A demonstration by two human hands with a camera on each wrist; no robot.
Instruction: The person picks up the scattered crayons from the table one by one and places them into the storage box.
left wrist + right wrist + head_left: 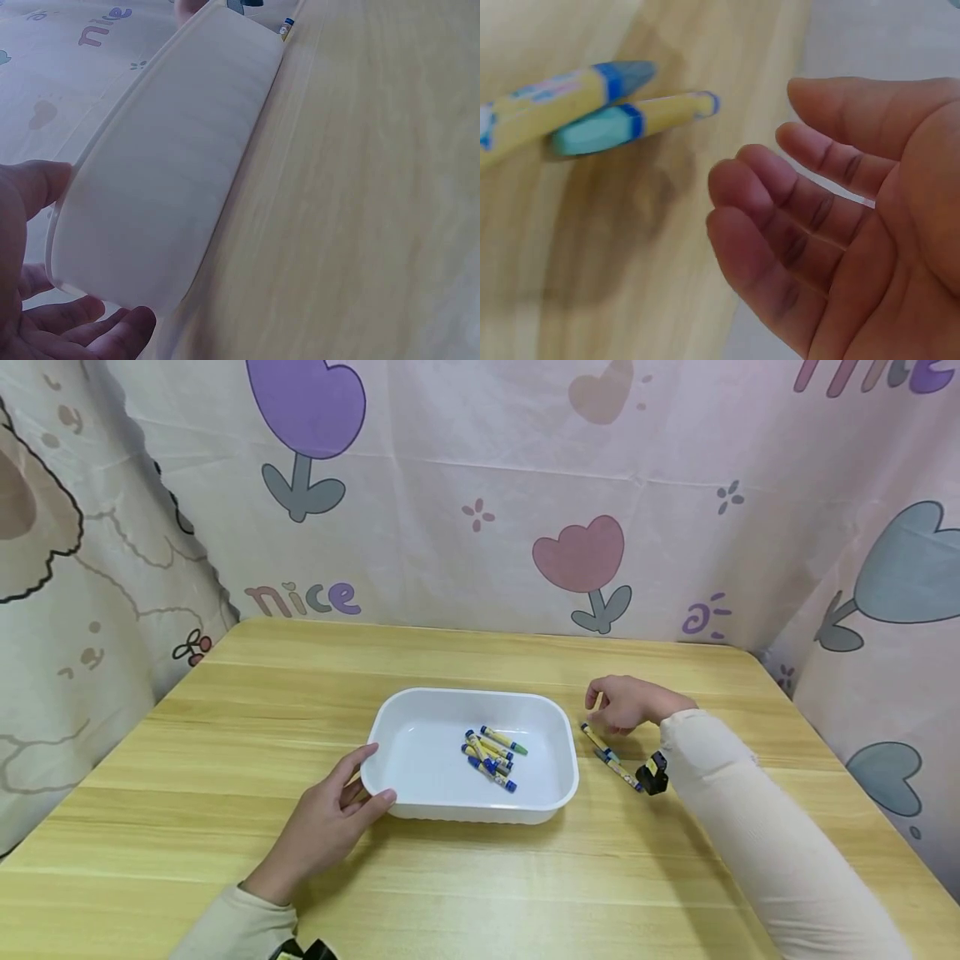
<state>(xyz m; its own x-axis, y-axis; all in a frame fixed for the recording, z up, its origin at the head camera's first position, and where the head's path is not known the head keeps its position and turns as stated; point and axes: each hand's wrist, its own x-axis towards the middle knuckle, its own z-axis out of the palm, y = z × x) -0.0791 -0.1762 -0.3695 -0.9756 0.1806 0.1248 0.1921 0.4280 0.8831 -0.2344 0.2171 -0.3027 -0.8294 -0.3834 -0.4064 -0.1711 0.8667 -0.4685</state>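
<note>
My left hand [326, 822] grips the left end of a white plastic tray [480, 813], thumb and fingers spread round its corner; the left wrist view shows the tray's outer wall [157, 157] between them. Several yellow-wrapped crayons [491, 773] lie in a loose heap inside, right of its middle. On the table to the right of the tray are two more crayons, one with a mint-green tip [592, 133] and one with a grey-blue tip [630, 79]. My right hand [626, 703] hovers beside them with loosely bent fingers and nothing in its grasp.
The wood-grain table [480, 893] reaches back to a printed curtain [450, 568], which also hangs along both sides. A small black device [654, 773] sits on my right wrist, close to the crayons on the table.
</note>
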